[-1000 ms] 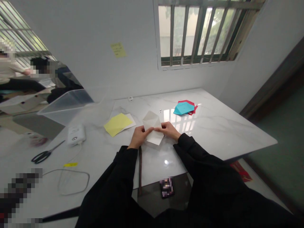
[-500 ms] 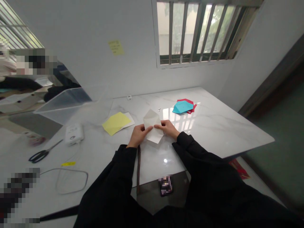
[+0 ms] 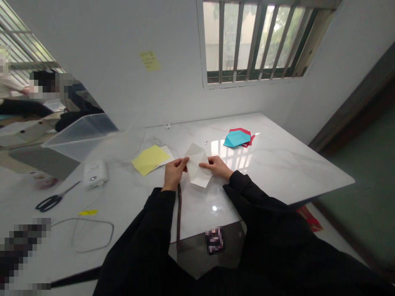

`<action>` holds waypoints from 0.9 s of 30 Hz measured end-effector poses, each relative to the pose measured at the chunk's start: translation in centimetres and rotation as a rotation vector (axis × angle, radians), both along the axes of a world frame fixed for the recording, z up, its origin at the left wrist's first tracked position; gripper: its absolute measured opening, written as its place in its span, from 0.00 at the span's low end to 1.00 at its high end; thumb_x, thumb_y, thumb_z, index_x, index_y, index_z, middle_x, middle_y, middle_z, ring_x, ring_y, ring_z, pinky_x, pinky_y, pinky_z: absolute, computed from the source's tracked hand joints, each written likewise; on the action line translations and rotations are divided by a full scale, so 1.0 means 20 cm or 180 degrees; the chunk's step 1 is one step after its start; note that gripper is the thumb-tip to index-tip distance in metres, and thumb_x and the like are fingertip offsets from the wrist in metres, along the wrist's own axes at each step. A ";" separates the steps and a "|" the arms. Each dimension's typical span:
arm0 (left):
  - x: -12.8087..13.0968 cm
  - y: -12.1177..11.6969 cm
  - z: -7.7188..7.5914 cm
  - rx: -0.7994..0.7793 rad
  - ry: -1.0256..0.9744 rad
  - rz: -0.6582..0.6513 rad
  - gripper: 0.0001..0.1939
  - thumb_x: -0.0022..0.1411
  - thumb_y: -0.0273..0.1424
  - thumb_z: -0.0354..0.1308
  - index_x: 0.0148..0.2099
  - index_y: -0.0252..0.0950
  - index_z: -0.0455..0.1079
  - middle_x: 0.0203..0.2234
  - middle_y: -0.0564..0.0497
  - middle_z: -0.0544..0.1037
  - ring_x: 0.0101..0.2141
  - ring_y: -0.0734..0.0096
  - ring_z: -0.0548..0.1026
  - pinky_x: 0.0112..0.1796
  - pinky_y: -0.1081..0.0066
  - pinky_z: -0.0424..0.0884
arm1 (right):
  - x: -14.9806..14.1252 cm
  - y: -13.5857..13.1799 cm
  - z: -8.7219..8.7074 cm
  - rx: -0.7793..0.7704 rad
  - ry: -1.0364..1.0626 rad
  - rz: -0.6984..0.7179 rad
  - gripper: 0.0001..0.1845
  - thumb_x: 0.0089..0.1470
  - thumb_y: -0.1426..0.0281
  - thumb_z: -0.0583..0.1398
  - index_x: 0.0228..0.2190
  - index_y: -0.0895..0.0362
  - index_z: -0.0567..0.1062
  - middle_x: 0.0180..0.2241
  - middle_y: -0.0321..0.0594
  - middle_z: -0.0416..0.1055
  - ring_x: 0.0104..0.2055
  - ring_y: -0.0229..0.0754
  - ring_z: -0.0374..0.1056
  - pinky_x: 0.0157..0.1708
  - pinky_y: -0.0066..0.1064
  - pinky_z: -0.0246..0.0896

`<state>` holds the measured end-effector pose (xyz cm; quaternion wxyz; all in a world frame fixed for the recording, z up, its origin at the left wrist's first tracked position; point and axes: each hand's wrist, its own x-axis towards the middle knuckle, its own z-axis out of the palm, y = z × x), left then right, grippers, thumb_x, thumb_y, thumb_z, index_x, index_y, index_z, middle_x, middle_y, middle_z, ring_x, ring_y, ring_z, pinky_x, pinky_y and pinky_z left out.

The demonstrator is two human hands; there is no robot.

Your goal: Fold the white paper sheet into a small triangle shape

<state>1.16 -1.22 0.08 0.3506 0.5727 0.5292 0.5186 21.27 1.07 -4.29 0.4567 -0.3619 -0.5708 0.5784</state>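
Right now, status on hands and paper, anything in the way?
Left hand at the left edge of the folded white paper. Right hand with fingertips on its right side. Yellow paper sheet lies just left of the left hand.

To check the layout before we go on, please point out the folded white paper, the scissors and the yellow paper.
folded white paper (image 3: pixel 196 163): head view, middle of the paper, between the hands
scissors (image 3: pixel 53 202): head view, black handles
yellow paper (image 3: pixel 149 160): head view, middle of the sheet
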 end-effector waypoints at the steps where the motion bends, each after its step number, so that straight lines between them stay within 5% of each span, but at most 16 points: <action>1: 0.00 0.00 0.00 0.0036 0.0025 -0.0007 0.19 0.59 0.46 0.64 0.26 0.36 0.76 0.17 0.53 0.72 0.21 0.71 0.68 0.26 0.72 0.65 | 0.00 0.00 0.00 0.0008 -0.0008 -0.0007 0.22 0.47 0.55 0.71 0.33 0.62 0.82 0.30 0.42 0.79 0.29 0.39 0.71 0.28 0.30 0.65; 23: 0.02 -0.03 0.03 0.0364 -0.0048 0.0031 0.18 0.60 0.41 0.63 0.23 0.39 0.65 0.16 0.56 0.66 0.20 0.75 0.63 0.25 0.73 0.61 | 0.00 -0.01 0.00 -0.0136 0.0041 0.0102 0.21 0.46 0.57 0.72 0.34 0.62 0.82 0.31 0.43 0.79 0.29 0.39 0.72 0.30 0.30 0.67; 27: 0.03 -0.02 0.03 0.0505 -0.0094 0.0014 0.15 0.61 0.42 0.63 0.28 0.37 0.70 0.19 0.55 0.68 0.21 0.76 0.64 0.25 0.75 0.63 | 0.00 0.00 0.00 -0.0207 0.0140 -0.0040 0.22 0.44 0.57 0.73 0.34 0.62 0.82 0.31 0.42 0.79 0.30 0.40 0.72 0.30 0.30 0.67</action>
